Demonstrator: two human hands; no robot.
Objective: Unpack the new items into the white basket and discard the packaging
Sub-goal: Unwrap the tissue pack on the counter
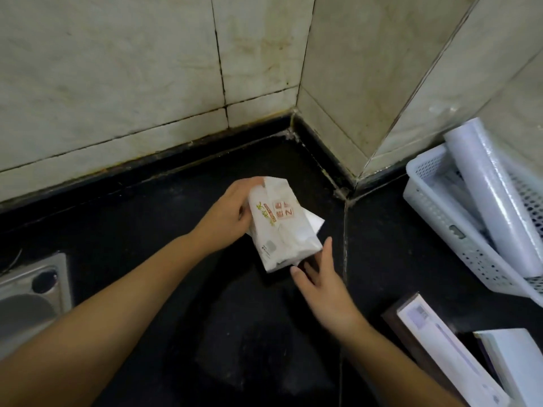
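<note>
A white paper packet (pixel 283 227) with red and green print is held above the black counter (pixel 182 224), near the tiled corner. My left hand (pixel 227 214) grips its upper left side. My right hand (pixel 318 282) is at the packet's lower end, fingers spread and touching its bottom edge. A white sheet pokes out behind the packet on the right. The white perforated basket (pixel 449 230) stands at the right edge of the counter, with a wrapped white roll (pixel 496 201) leaning in it.
Two long white boxes (pixel 449 353) lie at the lower right of the counter. A metal stove corner with a knob (pixel 35 289) sits at the left. Stained tile walls close the counter at the back and right.
</note>
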